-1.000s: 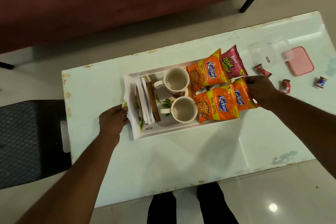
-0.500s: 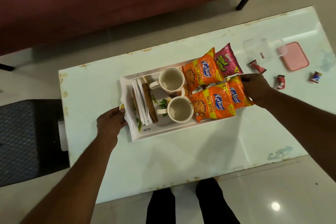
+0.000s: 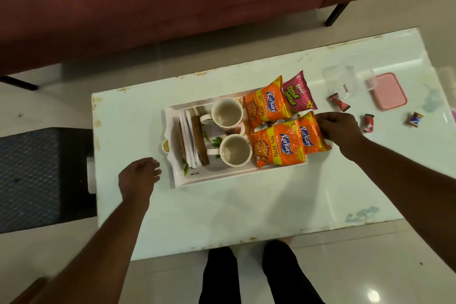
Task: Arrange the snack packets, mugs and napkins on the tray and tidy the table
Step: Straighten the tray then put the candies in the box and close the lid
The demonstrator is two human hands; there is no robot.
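Note:
A white tray (image 3: 222,179) sits on the pale table (image 3: 246,210). It holds white napkins (image 3: 188,136) in a wooden holder (image 3: 198,136), two empty mugs (image 3: 227,113) (image 3: 235,150), three orange snack packets (image 3: 267,106) (image 3: 277,147) (image 3: 311,134) and a pink packet (image 3: 297,94). My left hand (image 3: 137,176) hovers open just off the tray's left end, clear of its gold handle (image 3: 165,147). My right hand (image 3: 339,128) is curled over the tray's right end, fingers on the overhanging orange packet.
Three small wrapped candies (image 3: 339,103) (image 3: 367,123) (image 3: 414,119) lie right of the tray. Behind them stand a clear plastic box (image 3: 341,80) and a pink lid (image 3: 388,91). A maroon sofa (image 3: 172,7) is behind the table, a dark stool (image 3: 42,175) at its left.
My left hand has let go of the tray's left handle and pulled back toward me. The right hand stays at the tray's right end.

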